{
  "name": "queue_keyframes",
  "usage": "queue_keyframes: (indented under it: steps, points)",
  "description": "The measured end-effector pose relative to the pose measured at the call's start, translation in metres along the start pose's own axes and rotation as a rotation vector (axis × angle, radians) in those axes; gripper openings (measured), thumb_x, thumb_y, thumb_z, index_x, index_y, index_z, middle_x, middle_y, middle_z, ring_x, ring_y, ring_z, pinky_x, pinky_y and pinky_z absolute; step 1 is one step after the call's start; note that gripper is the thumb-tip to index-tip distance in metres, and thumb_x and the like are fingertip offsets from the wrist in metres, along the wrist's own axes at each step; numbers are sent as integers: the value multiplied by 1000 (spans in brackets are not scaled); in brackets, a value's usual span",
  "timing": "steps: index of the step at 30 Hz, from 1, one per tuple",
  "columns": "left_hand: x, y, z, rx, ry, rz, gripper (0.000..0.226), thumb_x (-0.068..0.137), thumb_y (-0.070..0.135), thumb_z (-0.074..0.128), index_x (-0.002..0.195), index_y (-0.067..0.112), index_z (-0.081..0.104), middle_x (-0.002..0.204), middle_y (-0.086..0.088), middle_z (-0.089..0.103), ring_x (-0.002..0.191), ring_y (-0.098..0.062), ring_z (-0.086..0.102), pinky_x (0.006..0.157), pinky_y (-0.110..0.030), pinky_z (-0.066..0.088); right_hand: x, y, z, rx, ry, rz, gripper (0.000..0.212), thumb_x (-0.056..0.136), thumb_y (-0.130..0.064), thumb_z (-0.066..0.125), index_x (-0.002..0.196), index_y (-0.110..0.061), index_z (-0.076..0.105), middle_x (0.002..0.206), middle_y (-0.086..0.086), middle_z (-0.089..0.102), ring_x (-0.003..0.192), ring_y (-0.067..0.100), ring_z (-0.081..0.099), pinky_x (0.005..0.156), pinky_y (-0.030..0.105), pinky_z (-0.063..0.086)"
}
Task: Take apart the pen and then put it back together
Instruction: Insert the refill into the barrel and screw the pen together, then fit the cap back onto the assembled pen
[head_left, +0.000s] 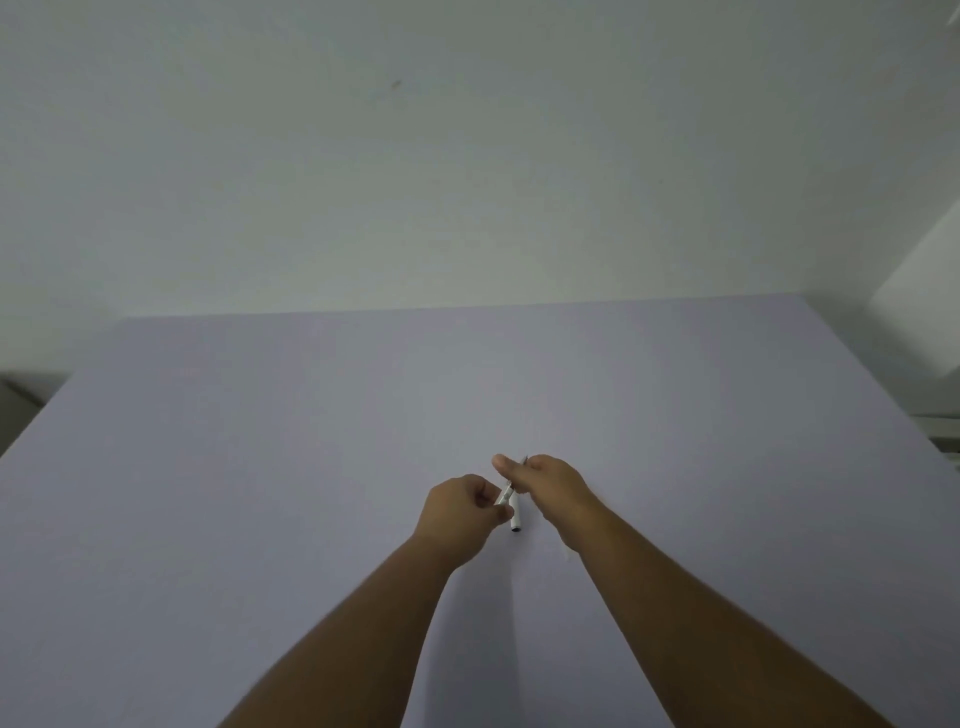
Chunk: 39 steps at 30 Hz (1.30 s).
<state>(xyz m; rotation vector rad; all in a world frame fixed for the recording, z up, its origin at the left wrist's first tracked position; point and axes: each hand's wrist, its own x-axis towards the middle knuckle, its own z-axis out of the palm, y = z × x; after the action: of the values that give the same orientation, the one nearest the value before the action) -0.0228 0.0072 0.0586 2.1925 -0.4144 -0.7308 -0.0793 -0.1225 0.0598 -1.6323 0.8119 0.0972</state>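
Your left hand pinches a white pen piece. Your right hand is curled around a thin dark pen part. Another white tube hangs between your hands, above the purple table.

2 hands — left hand, right hand — and seemingly 2 white pen pieces on 1 table.
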Motion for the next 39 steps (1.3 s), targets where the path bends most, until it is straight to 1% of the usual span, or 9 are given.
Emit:
queue_keyframes:
  steps: [3,8,13,20,24,27,30,36,39]
  points:
    - [0,-1,-3,11,17,5,8,77,24,71,74,24,64,66,9,58,59,-6,52,52,-20,43,-2,1,-3,123,-49,-47,16,85,-34,65,77,-20,67,80,-9,65,74,8,54,64,21,39]
    - [-1,-2,-1,27,-13,0,14,77,24,70,68,26,60,63,9,55,56,-7,50,52,-21,41,-1,0,-3,-20,2,-15,37,78,-44,69,68,-11,54,72,1,53,62,15,43,61,25,36]
    - [1,0,-2,16,18,-2,12,77,24,72,71,25,61,65,9,57,58,-7,52,54,-21,43,-2,1,-4,129,-64,-58,7,83,-29,68,77,-24,69,75,-9,64,69,5,53,64,22,40]
    - [4,-2,2,20,44,8,6,79,24,69,78,21,64,64,8,57,56,-8,51,54,-22,43,3,-4,0,108,0,-14,10,80,-26,71,71,-23,69,82,-4,69,78,10,57,81,32,44]
    - [7,-5,0,31,33,-19,10,79,26,70,76,22,62,64,8,57,54,-8,51,51,-21,42,9,-3,1,65,-25,0,11,80,-29,72,71,-23,68,77,-8,67,70,6,53,71,26,43]
    - [10,-13,-1,18,37,-74,11,77,26,72,76,22,62,66,8,58,55,-8,53,52,-21,46,16,0,2,-43,-20,-12,19,83,-40,65,75,-23,67,79,-9,68,74,6,55,77,30,47]
    - [13,-23,-4,-35,60,-142,10,76,26,73,76,22,63,70,6,61,59,-8,55,51,-20,48,26,4,2,-222,144,-23,30,90,-37,55,83,-11,67,90,3,71,75,14,57,76,31,47]
    - [15,-34,-5,-93,52,-193,14,76,25,74,70,23,61,72,5,61,60,-7,55,31,-8,37,41,22,20,-660,169,75,10,86,-21,55,84,-12,61,90,9,69,74,23,59,62,26,42]
    - [17,-36,-3,-105,39,-205,14,76,26,74,70,24,61,73,5,61,62,-7,55,34,-9,38,47,32,31,-740,185,44,23,89,-24,55,105,-8,58,106,11,67,95,28,64,72,29,47]
